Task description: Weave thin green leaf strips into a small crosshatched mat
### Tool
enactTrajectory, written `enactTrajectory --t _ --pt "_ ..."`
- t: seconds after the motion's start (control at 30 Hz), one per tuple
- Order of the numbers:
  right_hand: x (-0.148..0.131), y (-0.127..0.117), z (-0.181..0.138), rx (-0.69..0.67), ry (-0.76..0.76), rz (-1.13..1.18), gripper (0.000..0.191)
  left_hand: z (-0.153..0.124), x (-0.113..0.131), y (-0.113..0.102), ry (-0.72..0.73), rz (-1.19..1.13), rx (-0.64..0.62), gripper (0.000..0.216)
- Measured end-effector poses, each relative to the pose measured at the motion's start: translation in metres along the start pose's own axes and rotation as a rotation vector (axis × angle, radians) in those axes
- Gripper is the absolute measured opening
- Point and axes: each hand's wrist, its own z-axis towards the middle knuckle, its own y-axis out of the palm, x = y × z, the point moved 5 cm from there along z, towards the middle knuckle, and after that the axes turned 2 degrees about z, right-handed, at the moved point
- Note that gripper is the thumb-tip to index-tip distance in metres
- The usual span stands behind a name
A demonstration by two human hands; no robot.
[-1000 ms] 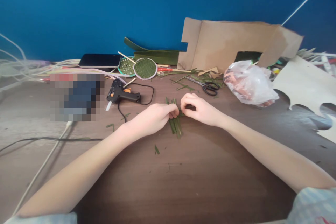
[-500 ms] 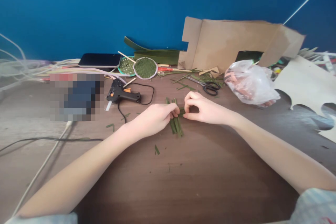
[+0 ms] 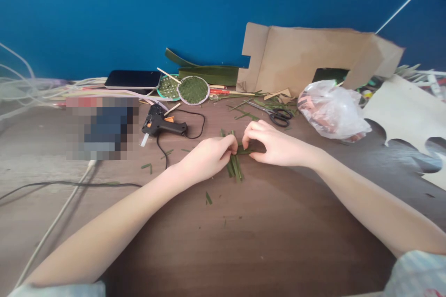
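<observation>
Narrow green leaf strips lie crossed on the brown table in front of me, some running lengthwise and others sideways. My left hand is closed, its thumb and fingers pinching the strips at their crossing. Just to the right is my right hand, thumb and fingertips apart in a curve around the ends of the sideways strips. Fingers of the left hand hide part of the crossing.
Behind my left hand lies a black glue gun with its cord. Farther back are two round woven leaf discs, a phone, scissors and a cardboard piece. A plastic bag sits at right. Leaf scraps lie nearer me.
My right hand's thumb has moved away from its fingers and slightly right, showing more of the sideways strips. My left hand keeps its pinch in nearly the same spot.
</observation>
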Motion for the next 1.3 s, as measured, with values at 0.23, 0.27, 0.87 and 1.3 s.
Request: enactTrajectory --t 0.23,0.27,0.87,1.3 --pt "-0.010 -0.001 0.002 0.009 -0.101 -0.036 0.012 0.001 0.000 -0.001 -0.025 -0.019 -0.020 0.017" --pt "-0.012 -0.002 0.003 0.026 -0.113 -0.024 0.013 0.001 0.000 -0.001 -0.028 -0.023 -0.021 0.016" --pt "-0.011 -0.002 0.005 0.048 -0.151 0.064 0.015 0.002 -0.002 -0.001 -0.041 -0.071 -0.009 0.013" --pt "-0.019 0.002 0.003 0.266 -0.162 0.170 0.011 0.006 -0.004 0.004 -0.076 -0.082 0.017 0.007"
